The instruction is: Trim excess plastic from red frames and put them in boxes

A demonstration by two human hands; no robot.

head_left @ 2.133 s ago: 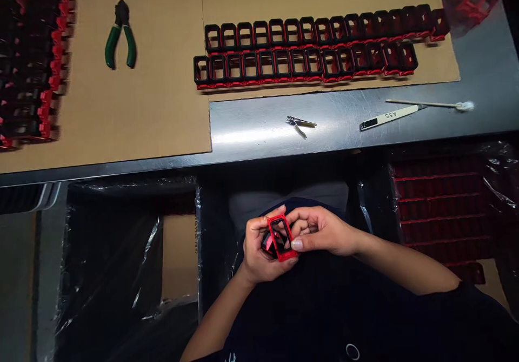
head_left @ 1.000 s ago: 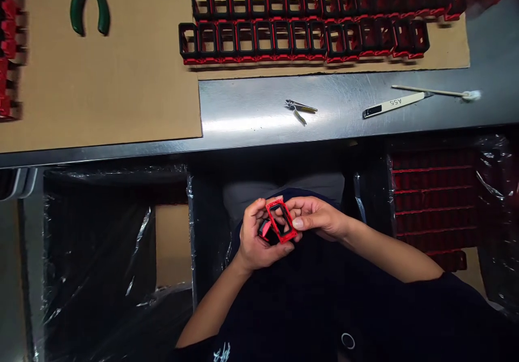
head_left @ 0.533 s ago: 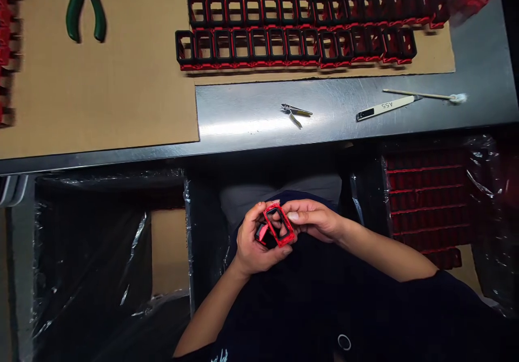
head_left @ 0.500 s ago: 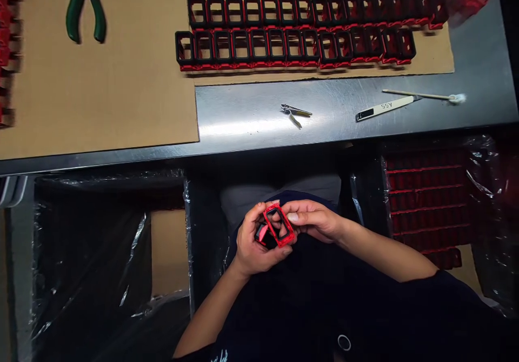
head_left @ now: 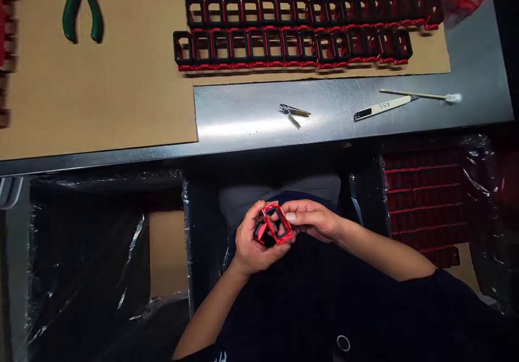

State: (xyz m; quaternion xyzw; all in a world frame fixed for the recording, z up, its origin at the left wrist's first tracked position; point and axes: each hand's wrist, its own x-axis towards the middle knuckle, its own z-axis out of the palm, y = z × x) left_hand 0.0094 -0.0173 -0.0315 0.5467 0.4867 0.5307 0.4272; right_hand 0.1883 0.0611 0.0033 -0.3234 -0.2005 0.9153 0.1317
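Close to my body, below the table edge, both hands hold a red and black plastic frame (head_left: 288,236) with a rectangular opening. My left hand (head_left: 252,245) wraps round its left and lower side, fingers behind and thumb along the bottom. My right hand (head_left: 310,218) pinches the upper right edge, thumb on the near face and the other fingers partly hidden behind. The frame is tilted, its red side towards me. A red and black piece (head_left: 260,232) shows between the frame and my left palm; I cannot tell whether it belongs to the same part.
Two rows of similar frames (head_left: 259,48) stand on cardboard (head_left: 121,91) over the metal table (head_left: 235,118). Green-handled pliers (head_left: 73,13), a nail clipper (head_left: 295,112), a white-handled knife (head_left: 381,107) and a swab (head_left: 417,94) lie there. Plastic-lined boxes stand below: left box (head_left: 89,254), right box holding red parts (head_left: 425,205).
The frame has tipped slightly in my hands, showing more of its red top edge. My grip looks the same. The whole view has shifted a little.
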